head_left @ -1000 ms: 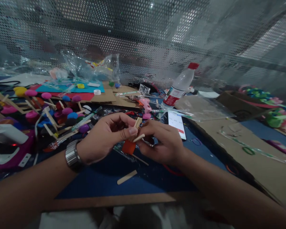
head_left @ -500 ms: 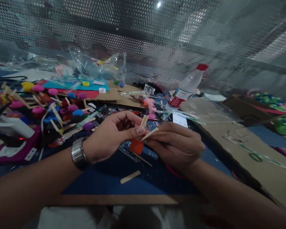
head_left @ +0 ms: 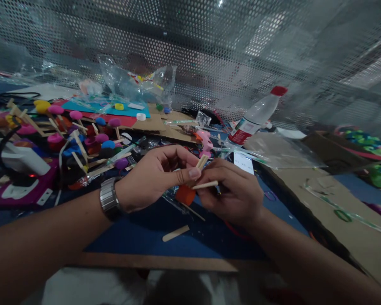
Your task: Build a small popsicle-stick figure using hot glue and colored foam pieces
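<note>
Between the thumb and fingers of my left hand (head_left: 155, 178) are short wooden craft sticks (head_left: 202, 162), their ends pointing up and to the right. An orange piece (head_left: 185, 195) hangs just below the fingers, at the lower end of the sticks; how it is joined is hidden. Another craft stick (head_left: 206, 185) slants out sideways against the fingers of my right hand (head_left: 233, 190). That hand is closed around the joint, and its fingertips are partly hidden. One loose craft stick (head_left: 175, 233) lies on the blue table top (head_left: 130, 241) below my hands.
A pile of stick pieces with coloured heads (head_left: 92, 140) lies at left, beside a purple power strip (head_left: 25, 182) with a white plug. A red-capped bottle (head_left: 254, 116) leans at the back. A phone (head_left: 243, 162) lies behind my right hand; cardboard (head_left: 330, 203) is at right.
The sideways stick has turned nearly level, and my right hand has shifted slightly with its fingers closer to the left thumb. The view has moved a little.
</note>
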Action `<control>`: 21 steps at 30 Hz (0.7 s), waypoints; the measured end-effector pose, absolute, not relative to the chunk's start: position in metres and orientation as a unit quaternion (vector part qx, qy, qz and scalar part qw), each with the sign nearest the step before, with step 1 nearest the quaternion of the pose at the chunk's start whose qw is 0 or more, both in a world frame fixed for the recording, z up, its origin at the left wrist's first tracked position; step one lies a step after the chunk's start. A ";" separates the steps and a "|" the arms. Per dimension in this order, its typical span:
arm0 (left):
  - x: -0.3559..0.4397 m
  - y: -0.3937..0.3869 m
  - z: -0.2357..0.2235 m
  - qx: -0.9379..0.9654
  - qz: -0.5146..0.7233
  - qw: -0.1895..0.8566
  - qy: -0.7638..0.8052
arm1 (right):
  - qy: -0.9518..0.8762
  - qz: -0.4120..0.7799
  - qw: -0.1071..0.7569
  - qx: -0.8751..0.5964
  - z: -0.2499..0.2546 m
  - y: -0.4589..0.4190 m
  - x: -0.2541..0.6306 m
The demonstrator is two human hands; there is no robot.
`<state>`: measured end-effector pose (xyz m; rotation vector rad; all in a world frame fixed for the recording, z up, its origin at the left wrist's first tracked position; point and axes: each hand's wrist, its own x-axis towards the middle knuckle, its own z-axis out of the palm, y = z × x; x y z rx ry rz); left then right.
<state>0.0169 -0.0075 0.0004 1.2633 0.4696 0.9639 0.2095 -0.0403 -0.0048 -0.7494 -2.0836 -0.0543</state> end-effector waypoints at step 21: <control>0.020 -0.008 0.003 0.517 0.436 0.710 0.195 | -0.827 -0.089 0.494 -0.254 -0.005 -0.038 0.214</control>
